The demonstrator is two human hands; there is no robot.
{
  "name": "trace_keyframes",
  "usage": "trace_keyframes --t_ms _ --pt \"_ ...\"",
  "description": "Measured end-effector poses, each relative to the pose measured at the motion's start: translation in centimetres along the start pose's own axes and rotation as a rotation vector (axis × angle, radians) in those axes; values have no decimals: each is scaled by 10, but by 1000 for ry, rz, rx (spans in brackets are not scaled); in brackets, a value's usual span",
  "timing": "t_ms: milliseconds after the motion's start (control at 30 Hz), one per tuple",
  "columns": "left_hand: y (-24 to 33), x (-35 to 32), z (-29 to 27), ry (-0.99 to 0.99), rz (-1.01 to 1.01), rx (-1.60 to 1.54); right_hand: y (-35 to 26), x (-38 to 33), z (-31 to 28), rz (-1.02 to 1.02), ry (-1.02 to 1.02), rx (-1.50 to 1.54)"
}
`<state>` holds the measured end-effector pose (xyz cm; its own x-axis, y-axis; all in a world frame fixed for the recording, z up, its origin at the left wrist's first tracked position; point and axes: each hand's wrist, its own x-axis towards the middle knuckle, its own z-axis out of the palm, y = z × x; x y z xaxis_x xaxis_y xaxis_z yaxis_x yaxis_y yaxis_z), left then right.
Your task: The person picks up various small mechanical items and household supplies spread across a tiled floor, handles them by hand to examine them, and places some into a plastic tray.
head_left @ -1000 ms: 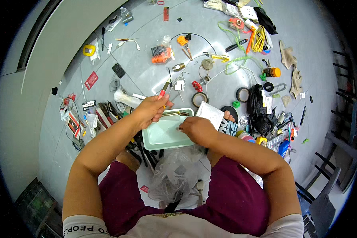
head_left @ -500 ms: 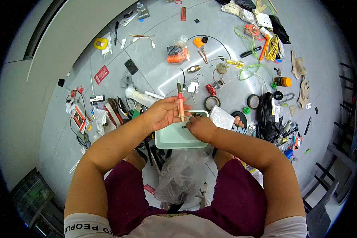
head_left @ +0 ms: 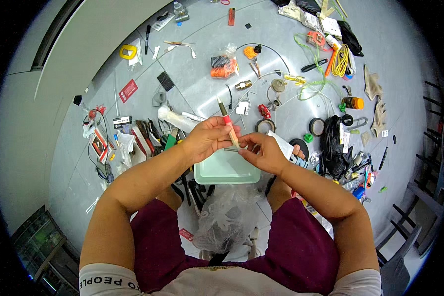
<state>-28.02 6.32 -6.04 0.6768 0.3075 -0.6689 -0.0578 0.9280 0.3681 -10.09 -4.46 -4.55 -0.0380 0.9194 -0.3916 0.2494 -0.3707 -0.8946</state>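
Observation:
My left hand (head_left: 214, 139) is closed around a slim pen-like tool (head_left: 227, 120), tilted with its pale pointed tip upward. The tool has a dark collar and a red and pink barrel. Beside its lower end, my right hand (head_left: 262, 150) pinches a thin dark rod (head_left: 230, 150) between thumb and fingers; its exact kind is too small to tell. Both hands are above the far part of a pale green tray (head_left: 227, 180), and they hide some of its far rim.
A clear plastic bag (head_left: 224, 214) lies between my legs. Rolls of tape (head_left: 316, 127), a black bag (head_left: 334, 150) and cables spread over the floor to the right. Hand tools (head_left: 148, 135) crowd the left. An orange bagged item (head_left: 223, 69) lies ahead.
My right hand has lifted from the tray toward the tool's lower end, bringing the thin rod. The tool in my left hand has tipped, its point swinging left.

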Motion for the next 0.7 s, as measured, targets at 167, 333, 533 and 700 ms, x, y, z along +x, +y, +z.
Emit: trace_keyframes --t_ms 167,333,533,700 --pt "0 0 11 -10 -44 -84 -3 -6 -5 -106 103 -92" --pt "-4 0 13 -78 -70 -32 -18 -7 -20 -308 -11 -191" --pt "-2 -6 23 -97 -1 103 -9 -9 -15 -470 135 -357" --pt "1 -13 37 -79 40 196 -3 -10 -20 -629 190 -532"
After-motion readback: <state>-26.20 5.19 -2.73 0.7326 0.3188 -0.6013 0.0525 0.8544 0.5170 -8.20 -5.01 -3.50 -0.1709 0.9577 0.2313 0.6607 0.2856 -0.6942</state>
